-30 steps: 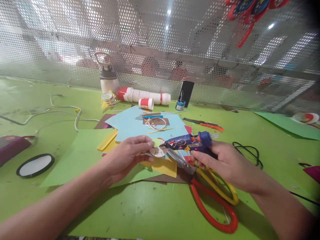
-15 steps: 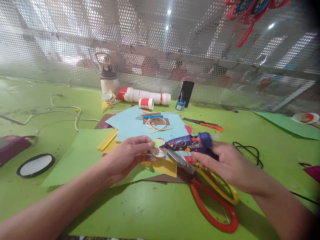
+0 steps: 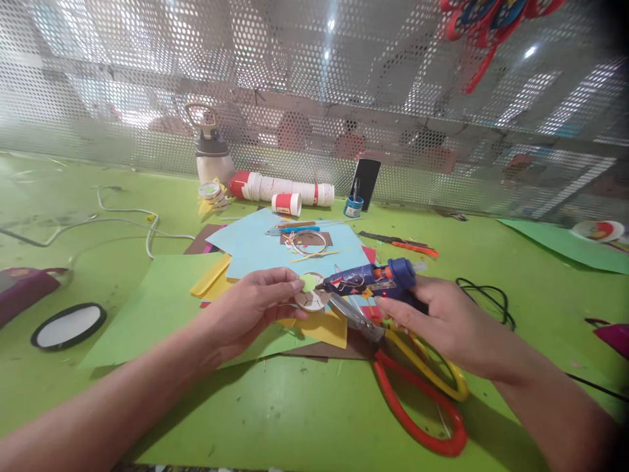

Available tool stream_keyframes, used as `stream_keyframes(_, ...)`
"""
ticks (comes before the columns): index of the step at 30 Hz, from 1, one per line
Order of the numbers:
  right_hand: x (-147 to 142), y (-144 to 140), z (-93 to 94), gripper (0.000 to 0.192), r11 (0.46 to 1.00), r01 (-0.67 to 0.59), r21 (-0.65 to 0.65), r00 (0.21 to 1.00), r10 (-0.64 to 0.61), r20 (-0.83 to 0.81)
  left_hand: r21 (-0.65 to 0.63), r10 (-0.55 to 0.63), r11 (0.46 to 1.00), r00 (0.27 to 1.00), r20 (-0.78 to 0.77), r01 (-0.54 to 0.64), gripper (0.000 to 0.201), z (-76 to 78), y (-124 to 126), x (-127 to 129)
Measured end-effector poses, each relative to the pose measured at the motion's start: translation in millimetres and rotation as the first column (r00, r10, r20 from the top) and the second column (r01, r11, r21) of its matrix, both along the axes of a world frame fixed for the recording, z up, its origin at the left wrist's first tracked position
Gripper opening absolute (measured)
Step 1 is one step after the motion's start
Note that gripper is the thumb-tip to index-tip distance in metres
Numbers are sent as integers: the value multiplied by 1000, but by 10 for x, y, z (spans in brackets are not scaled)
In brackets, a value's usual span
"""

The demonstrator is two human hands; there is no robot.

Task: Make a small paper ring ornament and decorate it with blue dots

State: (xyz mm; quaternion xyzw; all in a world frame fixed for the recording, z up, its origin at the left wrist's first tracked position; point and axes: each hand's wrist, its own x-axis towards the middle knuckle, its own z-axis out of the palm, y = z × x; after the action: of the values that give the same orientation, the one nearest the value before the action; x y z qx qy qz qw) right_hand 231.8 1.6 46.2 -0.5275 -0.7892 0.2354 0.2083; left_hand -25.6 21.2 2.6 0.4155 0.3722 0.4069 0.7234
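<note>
My left hand (image 3: 260,295) pinches a small round white disc (image 3: 314,301) by its left side. Dark lines cross the disc, and a light green patch lies on its upper part. In my right hand (image 3: 437,321) is a blue glue gun (image 3: 368,280), its dark nozzle at the disc's right upper face; whether the tip touches cannot be made out. Beneath the glue gun lie large scissors (image 3: 417,373) with one red and one yellow handle. Sheets of yellow paper (image 3: 324,328), green paper (image 3: 147,301) and light blue paper (image 3: 246,249) spread under my hands.
Behind stand a spray bottle (image 3: 213,157), a stack of paper cups (image 3: 285,189), a single cup (image 3: 286,204), a blue jar (image 3: 353,207) and a phone (image 3: 366,183). An orange-handled cutter (image 3: 415,248) lies right; a white cable (image 3: 152,229) and an oval black-rimmed piece (image 3: 69,326) lie left.
Both hands keep their holds on the disc and the glue gun. The nozzle has shifted very slightly over the disc; the whole view has drifted a little left.
</note>
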Motion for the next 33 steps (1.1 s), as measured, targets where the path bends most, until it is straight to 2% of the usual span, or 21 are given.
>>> stream_keyframes(7, -25, -11, -2, 32, 996, -21, -86, 999, 17, -49, -15, 6, 1000, 1000, -5, -6, 14, 7, 6, -7)
stream_keyframes(15, -12, -16, 13, 34, 999, 10, -50, 1000, -9, 5, -13, 0, 1000, 1000, -14, 0, 14, -4, 5, 0)
stream_keyframes(21, -5, -35, 14, 35, 993, -16, -119, 1000, 13, -28, -8, -6, 1000, 1000, -12, 5, 15, -7, 8, 2)
stream_keyframes(33, -22, -23, 2, 34, 995, -20, -96, 998, 14, -63, -34, 4, 999, 1000, -20, -5, 15, 8, -8, 8)
